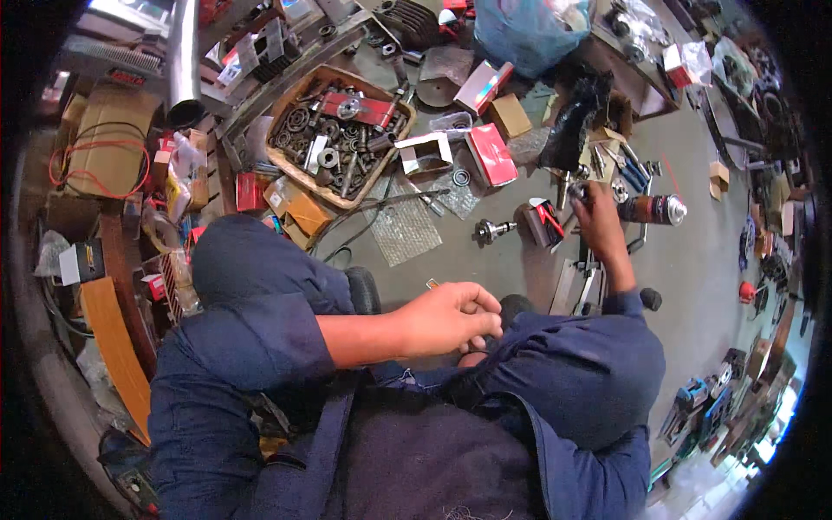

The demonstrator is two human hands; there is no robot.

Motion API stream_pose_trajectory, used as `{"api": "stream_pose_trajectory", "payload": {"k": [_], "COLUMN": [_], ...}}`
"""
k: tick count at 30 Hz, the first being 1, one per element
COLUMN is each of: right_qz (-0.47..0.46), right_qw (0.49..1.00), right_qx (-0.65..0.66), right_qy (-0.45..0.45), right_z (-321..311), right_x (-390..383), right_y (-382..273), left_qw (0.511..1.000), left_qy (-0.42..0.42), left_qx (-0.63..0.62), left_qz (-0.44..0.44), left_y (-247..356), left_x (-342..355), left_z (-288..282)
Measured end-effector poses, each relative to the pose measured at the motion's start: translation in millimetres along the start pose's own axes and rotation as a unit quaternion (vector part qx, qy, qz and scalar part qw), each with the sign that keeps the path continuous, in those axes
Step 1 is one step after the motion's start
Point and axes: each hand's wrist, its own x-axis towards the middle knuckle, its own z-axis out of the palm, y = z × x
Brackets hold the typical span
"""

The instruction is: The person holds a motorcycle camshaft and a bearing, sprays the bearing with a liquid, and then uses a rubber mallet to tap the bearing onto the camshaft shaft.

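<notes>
My left hand hangs over my lap with its fingers loosely curled; whether anything is inside is hidden. My right hand is reached out to the right, fingertips closed round a small metal part. Just right of it a spray can lies on its side. Left of it are an open red-and-black box and a steel shafted part on the floor. Beyond are a wooden tray full of metal parts, a red-and-white box and tools.
Cardboard boxes, a red wire and a wooden board crowd my left. Bubble wrap lies ahead, with a blue plastic bag farther back. Steel bars are beside my right knee, and assorted parts line the far right.
</notes>
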Motion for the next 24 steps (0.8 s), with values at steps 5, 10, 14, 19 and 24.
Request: {"api": "stream_pose_trajectory", "payload": {"k": [5,10,14,19,24], "right_qz": [-0.222,-0.275,-0.379,-0.263,-0.279], "right_qw": [0.906,0.825,0.860,0.882,0.956], "right_qx": [0.095,0.048,0.098,-0.049,-0.022], "right_qy": [-0.348,-0.491,-0.327,-0.388,-0.089], "right_z": [-82,-115,-125,-25,175], "right_x": [19,55,142,180,129], "right_y": [-158,-273,-275,-223,-157], "left_qw": [0.988,0.949,0.979,0.853,0.856], "left_qy": [0.108,-0.055,0.091,0.118,0.240], "left_qx": [-0.089,-0.034,-0.102,-0.459,-0.397], "left_qz": [0.068,0.309,0.153,0.218,0.227], "left_y": [28,58,110,130,128], "left_x": [-4,0,-37,-47,-50], "left_z": [-1,-25,-57,-138,-194]}}
